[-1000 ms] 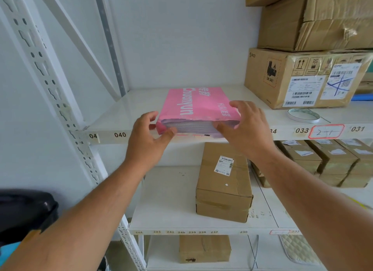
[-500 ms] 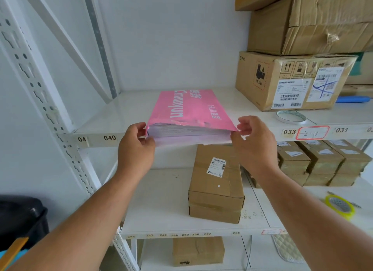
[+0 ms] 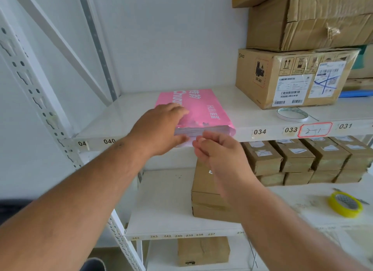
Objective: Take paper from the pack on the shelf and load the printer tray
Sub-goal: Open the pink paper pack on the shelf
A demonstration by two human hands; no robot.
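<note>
The pink paper pack (image 3: 203,109) lies flat on the white upper shelf (image 3: 125,119), its open end facing me and overhanging the shelf's front edge. White sheets (image 3: 193,131) show in that opening. My left hand (image 3: 157,129) presses on the pack's near left part, fingers on top and thumb under the front edge. My right hand (image 3: 220,149) is at the middle of the open end, fingers curled and fingertips touching the sheets or the wrapper flap; whether they pinch anything is unclear. The printer is out of view.
Stacked cardboard boxes (image 3: 290,78) fill the shelf's right side, with a tape ring (image 3: 292,114) in front. Below are a brown box (image 3: 210,200), rows of small boxes (image 3: 302,159) and a yellow tape roll (image 3: 345,204). A perforated upright (image 3: 32,93) stands at left.
My left hand has slid from the pack's left corner onto its top. My right hand has left the right corner and come in to the middle of the open end.
</note>
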